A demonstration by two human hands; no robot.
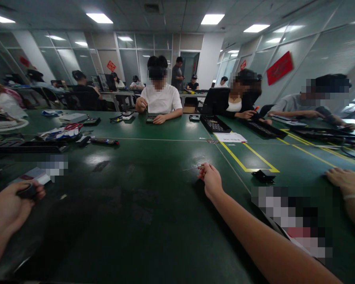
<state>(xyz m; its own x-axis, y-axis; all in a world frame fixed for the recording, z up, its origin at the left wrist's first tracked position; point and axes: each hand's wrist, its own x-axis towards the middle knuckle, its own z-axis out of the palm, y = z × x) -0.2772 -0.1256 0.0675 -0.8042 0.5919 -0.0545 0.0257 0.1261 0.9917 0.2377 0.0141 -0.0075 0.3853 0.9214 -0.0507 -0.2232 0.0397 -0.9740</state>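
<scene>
My left hand sits at the lower left over the green table, its fingers closed round a small black object. My right arm stretches far forward to the table's middle. There my right hand pinches the near end of a thin rod-like tool that lies on the surface and points left. A small black part rests to the right of that hand, beside the yellow tape outline.
A co-worker's hand rests on the table at the right edge. Several people sit along the far side with black trays. Tools, cables and a marker lie at the far left. A white paper lies mid-table.
</scene>
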